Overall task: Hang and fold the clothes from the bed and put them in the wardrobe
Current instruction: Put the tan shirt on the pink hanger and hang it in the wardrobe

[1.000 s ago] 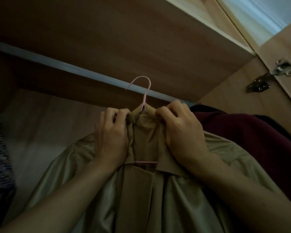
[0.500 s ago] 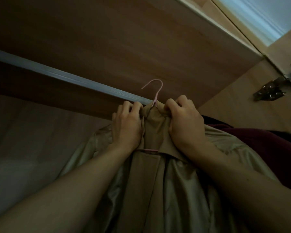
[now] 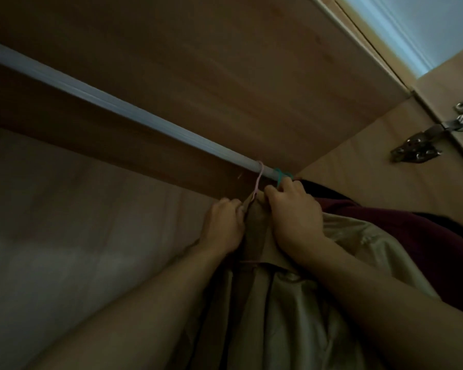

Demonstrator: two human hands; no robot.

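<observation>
A beige jacket (image 3: 300,303) hangs on a pink hanger (image 3: 259,177) whose hook sits over the silver wardrobe rail (image 3: 112,106). My left hand (image 3: 222,225) grips the left side of the jacket's collar. On the right side of the collar, my right hand (image 3: 294,217) holds the fabric just under the hook. Both forearms reach up from the bottom of the view and hide part of the jacket's front.
A dark red garment (image 3: 412,236) hangs to the right on a teal hanger (image 3: 281,175). The wooden shelf (image 3: 225,62) lies just above the rail. A metal door hinge (image 3: 417,150) sits on the right side panel. The rail's left stretch is bare.
The pink hook, held off the rail before, now sits over it. Both hands moved up and right with the jacket toward the dark red garment.
</observation>
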